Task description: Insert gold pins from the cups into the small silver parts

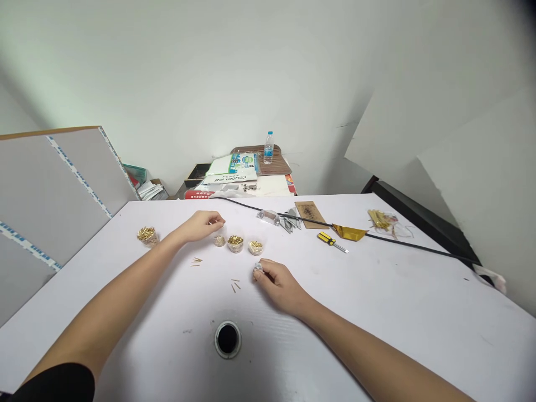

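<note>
My left hand [204,225] hovers over the leftmost small clear cup [219,240], its fingers pinched together; whatever they hold is too small to name. Next to that cup stand a cup of brass-coloured parts [235,243] and another with pale gold pieces [255,247]. My right hand [276,283] is closed around a small silvery object [258,268], just in front of the right cup. Thin copper-coloured pins [235,285] lie on the white table [167,335] between my arms, with more pins [196,261] farther left.
A bag of brass pins [148,236] lies at the left. Rightward are a yellow-handled screwdriver [332,242], silver metal pieces [290,221], a brown card [310,214], a black cable [402,242] and a bag of yellow parts [383,221]. A round hole [228,339] is near the front.
</note>
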